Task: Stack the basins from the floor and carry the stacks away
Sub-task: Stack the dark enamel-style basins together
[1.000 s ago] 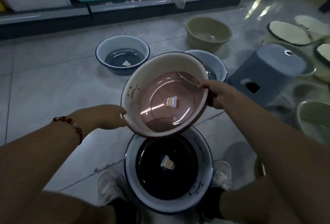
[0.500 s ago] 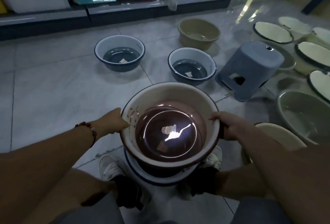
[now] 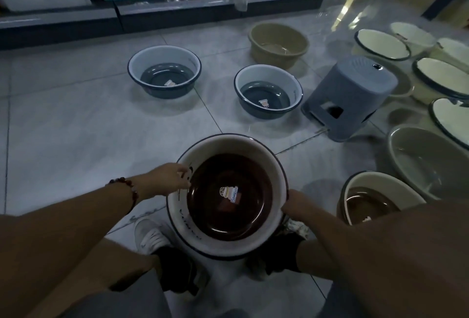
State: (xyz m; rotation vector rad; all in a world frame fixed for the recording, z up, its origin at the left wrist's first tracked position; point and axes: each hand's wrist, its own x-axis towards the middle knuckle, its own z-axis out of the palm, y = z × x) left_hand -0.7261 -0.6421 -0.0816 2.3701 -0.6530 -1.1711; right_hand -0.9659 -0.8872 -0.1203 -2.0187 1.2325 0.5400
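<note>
1. Head view, hands: the left hand [image 3: 168,178] rests on the left rim of the brown-bottomed basin [image 3: 228,191], fingers loosely curled over the edge; whether it grips cannot be told. The right hand [image 3: 295,203] grasps the right rim, fingers hooked under it.
2. Opposed contact on both rims likely keeps the basin level while it seats.
3. The brown-bottomed basin sits nested in a blue-rimmed basin [image 3: 215,251] on the floor [image 3: 76,127], between the person's shoes [image 3: 149,237].
4. Unstacked basins remain: two grey basins [image 3: 165,76] [image 3: 267,92] and a beige basin [image 3: 279,43] toward the shelf edge [image 3: 177,8].
5. A grey stool [image 3: 347,97] stands right of them.
</note>
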